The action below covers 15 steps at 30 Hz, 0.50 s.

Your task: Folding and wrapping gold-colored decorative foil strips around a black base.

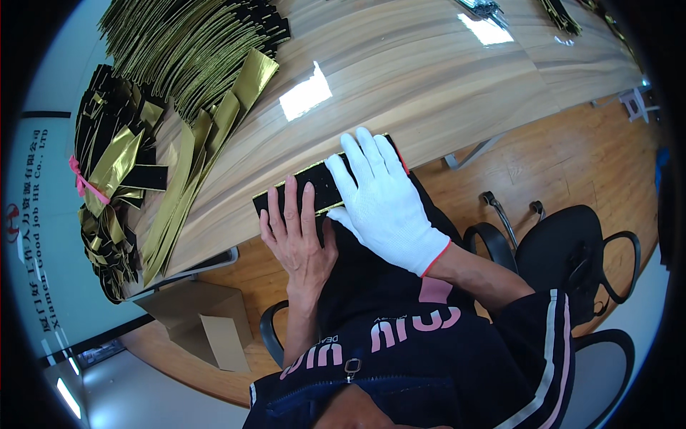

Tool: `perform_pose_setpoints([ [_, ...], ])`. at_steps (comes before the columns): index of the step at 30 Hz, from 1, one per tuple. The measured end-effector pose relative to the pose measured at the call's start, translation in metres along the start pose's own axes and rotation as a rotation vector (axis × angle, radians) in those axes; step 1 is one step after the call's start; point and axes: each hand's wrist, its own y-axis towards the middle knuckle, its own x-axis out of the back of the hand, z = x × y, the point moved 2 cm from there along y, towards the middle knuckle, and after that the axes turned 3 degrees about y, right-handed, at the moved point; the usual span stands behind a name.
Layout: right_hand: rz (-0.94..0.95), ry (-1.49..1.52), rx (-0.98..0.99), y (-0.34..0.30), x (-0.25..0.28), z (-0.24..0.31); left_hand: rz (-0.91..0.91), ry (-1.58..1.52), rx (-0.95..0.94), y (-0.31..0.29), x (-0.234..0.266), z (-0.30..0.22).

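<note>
Nearest the camera is the person's dark top (429, 372), and just past it the two hands lie at the near edge of the table. The bare left hand (299, 247) has its fingers nearly straight and a little apart, laid over the left part of a black strip (323, 184) with gold edging; it is not closed round it, and whether the thumb reaches under the near side I cannot tell. The right hand (382, 196), in a white glove with a red cuff, is open too, palm down and fingers slightly spread across the right part of the strip. The strip itself lies along the table (443, 93) at its near edge, slantwise, with a short dark stretch showing between the hands. To press or smooth it well, I would judge, the bare fingers should pin one end lightly while the gloved palm bears down evenly and strokes outward, so the strip neither creases nor slides off the edge; the glove should help spare the surface from marks. Farther off, to the left, lie loose gold strips (179, 193), best left clear of the elbow, then a bundle with a pink tie (89, 184), and beyond them a fanned stack of gold-edged strips (193, 53).
</note>
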Motion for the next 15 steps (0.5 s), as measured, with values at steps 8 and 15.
perform_pose_setpoints([
  [8,0.011,0.012,-0.006,-0.001,-0.003,-0.002,-0.021,-0.01,0.015,0.0,-0.003,0.001],
  [15,-0.057,0.02,0.029,-0.001,-0.012,-0.007,-0.036,-0.026,0.019,0.0,-0.003,0.001],
])
